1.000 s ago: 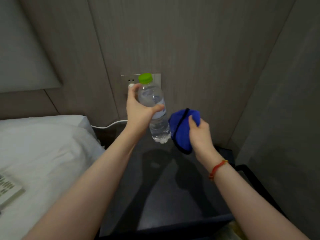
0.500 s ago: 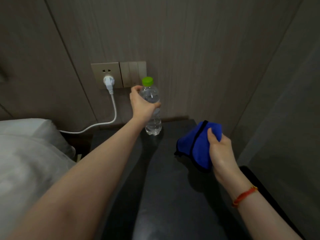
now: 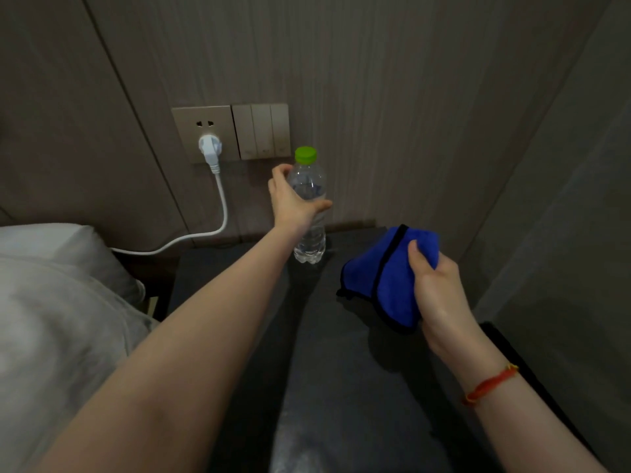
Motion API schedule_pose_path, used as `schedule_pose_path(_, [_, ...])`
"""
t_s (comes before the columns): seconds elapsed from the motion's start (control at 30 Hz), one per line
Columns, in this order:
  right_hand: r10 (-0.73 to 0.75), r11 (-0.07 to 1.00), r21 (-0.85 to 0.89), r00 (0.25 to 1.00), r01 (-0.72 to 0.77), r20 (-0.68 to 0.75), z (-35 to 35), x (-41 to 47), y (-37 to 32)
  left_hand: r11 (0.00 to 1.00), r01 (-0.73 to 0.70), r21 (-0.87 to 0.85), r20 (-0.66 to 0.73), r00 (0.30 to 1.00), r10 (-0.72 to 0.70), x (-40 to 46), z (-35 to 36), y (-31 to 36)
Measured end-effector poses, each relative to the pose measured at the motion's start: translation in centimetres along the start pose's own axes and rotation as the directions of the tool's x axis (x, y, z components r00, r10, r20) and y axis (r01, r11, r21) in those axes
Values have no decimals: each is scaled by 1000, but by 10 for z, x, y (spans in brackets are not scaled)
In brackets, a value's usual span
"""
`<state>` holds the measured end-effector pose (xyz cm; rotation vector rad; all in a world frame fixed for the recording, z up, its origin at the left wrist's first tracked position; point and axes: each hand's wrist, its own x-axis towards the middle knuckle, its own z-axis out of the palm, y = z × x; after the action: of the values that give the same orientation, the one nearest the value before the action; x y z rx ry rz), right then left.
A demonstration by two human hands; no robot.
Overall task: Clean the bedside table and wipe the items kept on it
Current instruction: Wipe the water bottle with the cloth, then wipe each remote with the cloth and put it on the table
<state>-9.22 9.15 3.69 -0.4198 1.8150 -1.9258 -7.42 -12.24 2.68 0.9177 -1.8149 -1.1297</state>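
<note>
left hand [image 3: 290,203] fingers curled round bottle [image 3: 309,213]; right hand [image 3: 438,295] clutching cloth [image 3: 386,278]

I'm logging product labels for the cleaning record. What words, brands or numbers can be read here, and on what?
None can be read.
Bottle: clear, no label text shows.
Switches: small marks near the lower edge, too small to read.
Cloth: plain blue, no text.

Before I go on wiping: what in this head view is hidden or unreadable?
- Bottle: label side covered by left hand.
- Bedside table: front edge cut off by the frame; left strip under the forearm.
- Cloth: part bunched inside right hand.
- Switch markings: too small.
</note>
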Motion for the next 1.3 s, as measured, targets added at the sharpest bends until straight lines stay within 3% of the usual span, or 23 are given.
schedule_pose_path(0.4, [-43,998,-49,996,47,78,8,-11,-16,996,85,12,102,991,-86,-7,-13,19])
schedule_pose_path(0.63, [-117,988,-72,973,133,200,44,-34,-37,962,256,-89,-74,962,-263,-42,-69,40])
schedule_pose_path(0.73, [-147,982,-79,955,173,258,67,-50,-44,925,327,-193,-65,937,-344,-70,-110,45])
schedule_pose_path(0.93, [-168,964,-137,920,229,353,121,-97,-53,903,324,-282,-119,922,-368,-126,-190,56])
schedule_pose_path(1.07, [-181,958,-128,889,255,421,155,-133,-58,924,329,-197,-212,905,-367,-158,-240,58])
schedule_pose_path(1.17, [-187,958,-106,862,266,471,175,-154,-59,935,354,-13,-357,872,-335,-177,-281,53])
schedule_pose_path(1.3, [-169,961,-103,839,258,517,200,-175,-60,860,466,206,-501,806,-316,-193,-332,38])
